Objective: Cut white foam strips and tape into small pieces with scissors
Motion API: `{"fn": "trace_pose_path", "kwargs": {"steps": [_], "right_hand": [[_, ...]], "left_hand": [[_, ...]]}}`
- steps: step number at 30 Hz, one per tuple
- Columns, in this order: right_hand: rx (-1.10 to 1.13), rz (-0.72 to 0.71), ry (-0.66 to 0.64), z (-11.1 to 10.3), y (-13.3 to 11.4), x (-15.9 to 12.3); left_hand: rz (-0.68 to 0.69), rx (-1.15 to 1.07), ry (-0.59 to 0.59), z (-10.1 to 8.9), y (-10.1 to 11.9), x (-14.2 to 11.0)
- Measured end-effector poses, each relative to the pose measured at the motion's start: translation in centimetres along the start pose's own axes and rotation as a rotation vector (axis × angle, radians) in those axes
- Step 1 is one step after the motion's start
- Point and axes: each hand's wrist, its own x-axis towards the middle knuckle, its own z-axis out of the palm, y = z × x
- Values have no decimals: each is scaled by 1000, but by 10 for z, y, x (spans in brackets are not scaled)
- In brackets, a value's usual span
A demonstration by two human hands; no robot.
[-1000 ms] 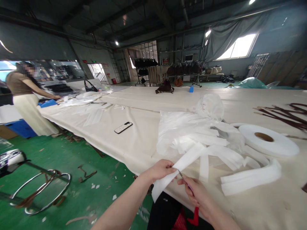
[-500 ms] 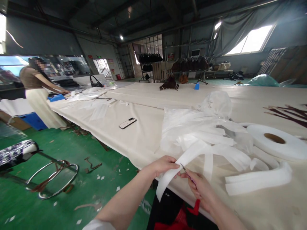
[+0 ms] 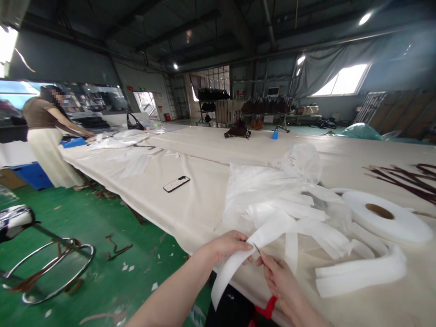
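Note:
My left hand (image 3: pixel 231 245) pinches a white strip (image 3: pixel 225 277) of soft, flat material near the table's front edge, and the strip's end hangs over that edge. My right hand (image 3: pixel 277 272) is closed around scissors (image 3: pixel 257 248), of which only a thin, dark pointed tip shows clearly; the grip hides the rest. The tip is beside the strip, close to my left fingertips; whether it touches the strip I cannot tell. Behind my hands, the strip runs into a heap of white strips (image 3: pixel 316 229) on clear plastic (image 3: pixel 299 163).
A large white roll (image 3: pixel 357 204) and a folded white band (image 3: pixel 361 274) lie to the right. Dark straps (image 3: pixel 402 179) are farther right. A phone (image 3: pixel 176 183) lies left on the cream table (image 3: pixel 200 206). A co-worker (image 3: pixel 44 131) stands far left; a metal-ringed stool (image 3: pixel 90 254) is nearer.
The view has tilted up and shifted slightly right. My hands remain at the same strip, and its hanging end now bows more to the left. Less of the scissors shows.

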Motion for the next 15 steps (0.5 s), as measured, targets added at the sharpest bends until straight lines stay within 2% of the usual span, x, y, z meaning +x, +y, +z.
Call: {"fn": "trace_pose_path", "kwargs": {"steps": [10, 15], "right_hand": [[52, -24, 8, 0, 0, 14], [41, 64, -14, 1, -5, 14]], "left_hand": [[7, 10, 28, -1, 8, 7], [-29, 51, 38, -1, 11, 12]]}}
